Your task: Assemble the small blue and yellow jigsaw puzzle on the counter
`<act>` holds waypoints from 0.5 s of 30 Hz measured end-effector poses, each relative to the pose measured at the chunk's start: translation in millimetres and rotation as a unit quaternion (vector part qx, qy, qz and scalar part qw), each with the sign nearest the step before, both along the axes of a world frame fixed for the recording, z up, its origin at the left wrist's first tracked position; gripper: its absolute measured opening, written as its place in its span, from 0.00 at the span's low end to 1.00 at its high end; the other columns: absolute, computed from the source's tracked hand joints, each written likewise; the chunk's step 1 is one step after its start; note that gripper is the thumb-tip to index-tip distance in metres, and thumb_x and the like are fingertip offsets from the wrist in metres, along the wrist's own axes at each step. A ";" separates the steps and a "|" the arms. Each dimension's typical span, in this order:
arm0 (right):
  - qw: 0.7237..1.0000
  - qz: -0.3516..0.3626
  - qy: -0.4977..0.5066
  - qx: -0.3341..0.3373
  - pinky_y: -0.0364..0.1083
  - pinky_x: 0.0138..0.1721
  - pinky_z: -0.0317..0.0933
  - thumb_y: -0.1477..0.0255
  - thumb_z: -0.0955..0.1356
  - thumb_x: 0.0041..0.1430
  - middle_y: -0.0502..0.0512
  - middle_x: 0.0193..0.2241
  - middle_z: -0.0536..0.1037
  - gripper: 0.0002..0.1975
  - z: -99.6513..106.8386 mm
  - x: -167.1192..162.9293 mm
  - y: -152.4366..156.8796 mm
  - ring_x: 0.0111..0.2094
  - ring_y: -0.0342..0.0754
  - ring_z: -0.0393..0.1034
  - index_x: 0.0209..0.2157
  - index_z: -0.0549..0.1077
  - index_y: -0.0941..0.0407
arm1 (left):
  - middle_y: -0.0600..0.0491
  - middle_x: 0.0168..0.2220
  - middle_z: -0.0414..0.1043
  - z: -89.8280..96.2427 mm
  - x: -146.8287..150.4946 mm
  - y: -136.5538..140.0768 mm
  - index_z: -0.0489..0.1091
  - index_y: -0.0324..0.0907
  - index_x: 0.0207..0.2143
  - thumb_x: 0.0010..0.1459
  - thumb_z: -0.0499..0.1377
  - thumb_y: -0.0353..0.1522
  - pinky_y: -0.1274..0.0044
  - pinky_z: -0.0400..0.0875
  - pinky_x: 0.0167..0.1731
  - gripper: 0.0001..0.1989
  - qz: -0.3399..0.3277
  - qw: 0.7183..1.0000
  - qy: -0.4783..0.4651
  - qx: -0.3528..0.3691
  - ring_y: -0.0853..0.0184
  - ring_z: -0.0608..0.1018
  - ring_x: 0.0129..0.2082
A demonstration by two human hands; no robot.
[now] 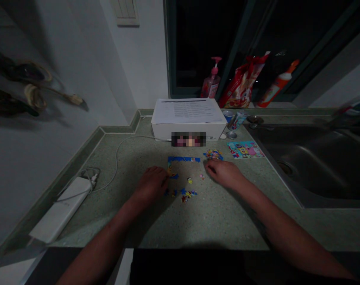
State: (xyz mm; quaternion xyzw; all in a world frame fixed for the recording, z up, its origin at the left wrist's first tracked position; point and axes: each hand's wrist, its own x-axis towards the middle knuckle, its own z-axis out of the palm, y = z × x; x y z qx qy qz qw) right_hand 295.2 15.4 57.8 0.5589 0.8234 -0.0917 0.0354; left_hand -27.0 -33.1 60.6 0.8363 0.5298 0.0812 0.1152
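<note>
Partly joined jigsaw puzzle pieces (184, 159) form a blue border corner on the counter, with a top strip and a left side. My left hand (152, 181) rests at the left side of that border, fingers curled; what they hold, if anything, is hidden. To the right, my right hand (223, 171) is bent with fingertips drawn together just below a pile of loose puzzle pieces (214, 154). Nothing in its fingers can be made out. Single pieces (189, 180) lie between the hands, and a small cluster of pieces (188, 194) sits nearer to me.
Behind the puzzle stands a white box (188, 118) with a printed sheet on top. A colourful cartoon picture card (245, 150) lies beside the steel sink (322, 158). Cans (237, 120) stand near the box. A white power strip (62, 208) with a cable is at left.
</note>
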 end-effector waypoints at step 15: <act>0.996 0.032 0.064 0.062 0.51 0.38 0.62 0.69 0.62 0.77 0.62 0.43 0.86 0.16 -18.5 0.4 -1.6 0.41 0.57 0.80 0.42 0.82 0.51 | 0.49 0.49 0.86 2.3 -1.5 -2.0 0.81 0.51 0.47 0.73 0.54 0.30 0.57 0.77 0.56 0.14 -0.017 0.999 -0.041 0.007 0.53 0.84 0.51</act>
